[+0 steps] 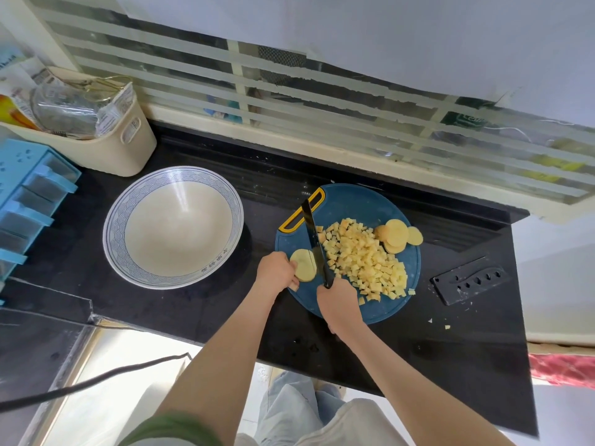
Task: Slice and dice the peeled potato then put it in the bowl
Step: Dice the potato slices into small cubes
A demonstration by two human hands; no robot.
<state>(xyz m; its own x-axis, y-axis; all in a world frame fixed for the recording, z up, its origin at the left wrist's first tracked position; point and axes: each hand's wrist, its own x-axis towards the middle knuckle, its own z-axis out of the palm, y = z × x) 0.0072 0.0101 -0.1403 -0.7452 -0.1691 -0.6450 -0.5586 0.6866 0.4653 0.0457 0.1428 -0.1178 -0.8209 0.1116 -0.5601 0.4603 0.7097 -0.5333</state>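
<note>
Your left hand pinches the potato piece at 8 o'clock on the cutting board. Your right hand grips the knife, blade against that piece, tip toward 11 o'clock. Mid-board: diced cubes; round slices at 2 o'clock. Off-board: the bowl toward 9 o'clock, the sheath toward 3.

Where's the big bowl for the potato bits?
In the head view, the bowl sits on the black counter, left of the blue cutting board and just in front of the cream basket.
</note>
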